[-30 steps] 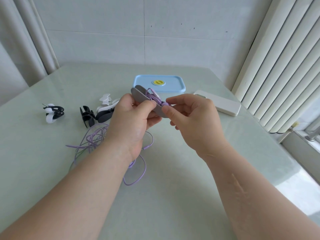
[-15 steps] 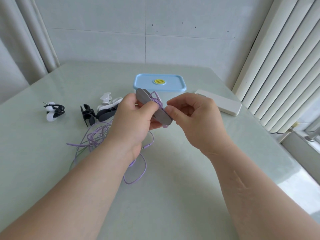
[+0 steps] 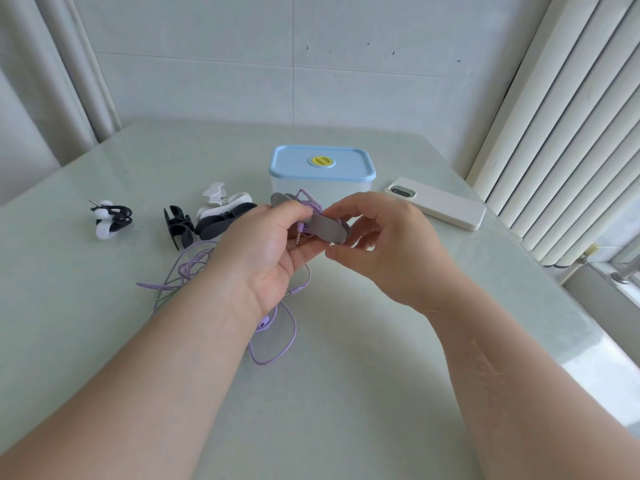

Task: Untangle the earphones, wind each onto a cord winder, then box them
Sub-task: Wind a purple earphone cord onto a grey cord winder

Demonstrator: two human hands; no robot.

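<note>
**A:** Earphones first: the purple earphones [image 3: 309, 206] are wound round a grey cord winder [image 3: 327, 231], held in the air just in front of the blue-lidded box [image 3: 322, 169].

**B:** And the room around the box?

**A:** It stands on a glossy, pale green table [image 3: 346, 393]. A white tiled wall [image 3: 346, 81] is behind it, a curtain [image 3: 52, 81] far to its left and vertical blinds [image 3: 571, 133] to its right.

**B:** The hands?

**A:** The left hand [image 3: 266, 251] has its thumb and fingers curled round the winder's left half, and the jack plug [image 3: 299, 234] pokes out beside them. The right hand [image 3: 388, 244] pinches the winder's right end between thumb and forefinger, its other fingers loosely bent.

**B:** Anything in the box?

**A:** The lid is on (there's a yellow disc at its centre). The walls are cloudy, so I can't tell.

**B:** What else?

**A:** Left of the box lie spare winders [image 3: 225, 212], black and white. Farther left is a white winder [image 3: 110, 219] with black cord on it. In front and to the left, a loose purple cable [image 3: 187, 268] sprawls on the table, passing under the left wrist. Right of the box lies a white phone [image 3: 438, 204], camera side up.
</note>
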